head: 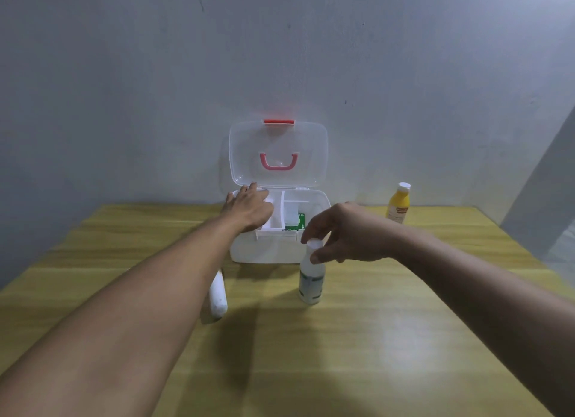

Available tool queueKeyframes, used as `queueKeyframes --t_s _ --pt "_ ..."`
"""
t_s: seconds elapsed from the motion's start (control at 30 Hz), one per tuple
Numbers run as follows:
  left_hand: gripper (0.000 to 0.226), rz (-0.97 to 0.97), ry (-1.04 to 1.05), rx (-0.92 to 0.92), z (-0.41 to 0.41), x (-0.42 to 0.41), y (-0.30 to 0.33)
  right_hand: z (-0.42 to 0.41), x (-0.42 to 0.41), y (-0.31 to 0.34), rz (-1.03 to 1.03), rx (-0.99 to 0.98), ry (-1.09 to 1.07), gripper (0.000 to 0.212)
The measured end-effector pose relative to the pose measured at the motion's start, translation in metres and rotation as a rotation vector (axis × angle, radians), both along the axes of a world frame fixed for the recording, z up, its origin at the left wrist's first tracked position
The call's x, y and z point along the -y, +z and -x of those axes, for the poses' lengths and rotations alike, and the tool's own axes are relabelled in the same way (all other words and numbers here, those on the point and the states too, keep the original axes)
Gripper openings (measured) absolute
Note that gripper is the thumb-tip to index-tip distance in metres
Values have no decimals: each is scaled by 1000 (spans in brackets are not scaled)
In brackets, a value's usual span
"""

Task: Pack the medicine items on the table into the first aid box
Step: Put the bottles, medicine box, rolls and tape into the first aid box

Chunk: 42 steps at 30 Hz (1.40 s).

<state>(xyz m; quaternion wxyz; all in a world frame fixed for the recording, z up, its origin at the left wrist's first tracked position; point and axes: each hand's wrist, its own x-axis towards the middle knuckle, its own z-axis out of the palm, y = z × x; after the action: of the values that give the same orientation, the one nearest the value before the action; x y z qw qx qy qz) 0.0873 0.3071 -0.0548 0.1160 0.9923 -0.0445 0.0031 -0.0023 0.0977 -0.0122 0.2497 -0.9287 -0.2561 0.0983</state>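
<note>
The white first aid box [267,248] stands open at the table's far middle, its clear lid [311,155] with a pink handle upright against the wall. A white divided tray sits inside, with a green packet [300,221] beneath it. My left hand [249,208] lies flat on the tray's left part, fingers spread. A white bottle [311,279] with a green label stands upright in front of the box. My right hand [342,233] hovers at its cap, fingertips touching it, fingers curled but apart. A white roll [217,295] lies left of the bottle, partly behind my left forearm.
A yellow bottle [399,202] with a white cap stands at the far right near the wall. The wooden table [373,339] reaches from the wall toward me. Grey walls enclose the back and right side.
</note>
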Motion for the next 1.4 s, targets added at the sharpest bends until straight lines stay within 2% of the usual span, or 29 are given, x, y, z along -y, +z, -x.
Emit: queueKeyframes --t_s 0.17,0.37,0.6,0.83,1.1,1.27,1.4 --pt "55 -130 -34 6 9 -6 -6 -8 -1 17 -73 42 -32 28" --pt "57 -159 -64 12 5 -9 -14 -32 -4 68 -224 226 -113 34" --pt "59 -188 -94 72 2 -11 -17 -53 -29 53 -37 361 -148 34" --pt "57 -158 -69 47 -1 -11 -16 -57 -46 18 52 295 -98 36" --pt "59 -99 -55 62 2 -10 -15 -64 -41 10 76 186 -70 38" --pt "59 -92 -52 65 3 -11 -14 -69 -42 0 -29 99 -99 36" --pt "58 -89 -55 68 4 -10 -14 -71 -44 -4 -77 111 -126 33"
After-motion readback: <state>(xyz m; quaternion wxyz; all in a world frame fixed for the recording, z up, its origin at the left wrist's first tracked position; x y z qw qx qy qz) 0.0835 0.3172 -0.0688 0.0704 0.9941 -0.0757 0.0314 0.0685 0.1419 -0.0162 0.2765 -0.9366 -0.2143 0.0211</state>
